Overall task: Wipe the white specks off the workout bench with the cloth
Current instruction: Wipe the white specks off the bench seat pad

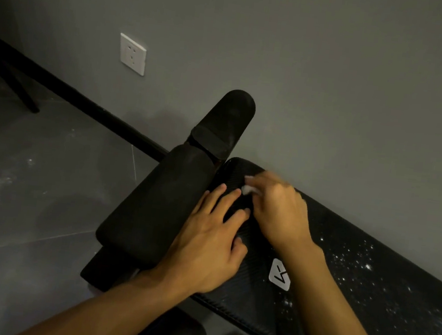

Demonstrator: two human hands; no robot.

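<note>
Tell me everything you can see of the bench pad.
The bench pad is a long black cushion with a ribbed cover and a white logo patch. It runs beside the grey wall. White specks dust its right stretch. The left hand rests flat on it; the right hand holds a white cloth against its far end.

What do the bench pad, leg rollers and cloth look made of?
Bench pad: probably black vinyl or faux leather; fine ribbed lines, slight sheen.
Leg rollers: likely matte black foam; rounded ends, no shine.
Cloth: white, soft, bunched in the right hand; too blurred to tell fabric from tissue.
</note>
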